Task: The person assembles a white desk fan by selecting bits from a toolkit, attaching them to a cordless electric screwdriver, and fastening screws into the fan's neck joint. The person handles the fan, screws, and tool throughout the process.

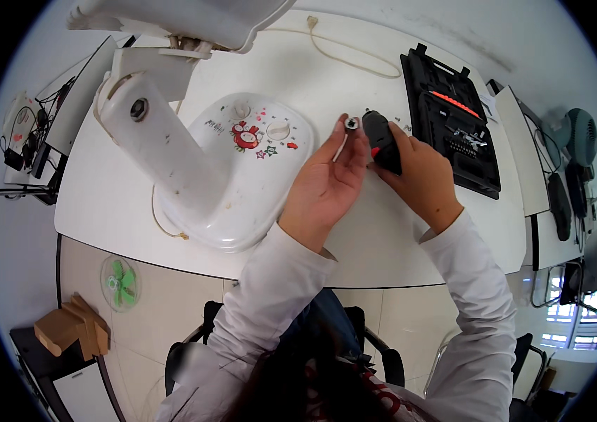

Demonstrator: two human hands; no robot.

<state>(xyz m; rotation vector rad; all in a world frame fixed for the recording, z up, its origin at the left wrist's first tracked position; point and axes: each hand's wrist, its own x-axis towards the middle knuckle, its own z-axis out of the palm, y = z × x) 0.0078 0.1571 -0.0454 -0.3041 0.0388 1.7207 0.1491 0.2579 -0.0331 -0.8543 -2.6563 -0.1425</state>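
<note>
You get bright, even light across the white bench (397, 232), with only soft shadows under your hands and beside the fan base (242, 176). Around the bench the fisheye bends straight edges and ends in a black rim. A blurred patch sits far right of it.

The right hand (421, 176) hides most of the black electric screwdriver (381, 139); the white fan's head (179, 17) is cut off at the top edge.

white fan base (228, 176), open tool case (453, 119), cord (340, 53)
</note>
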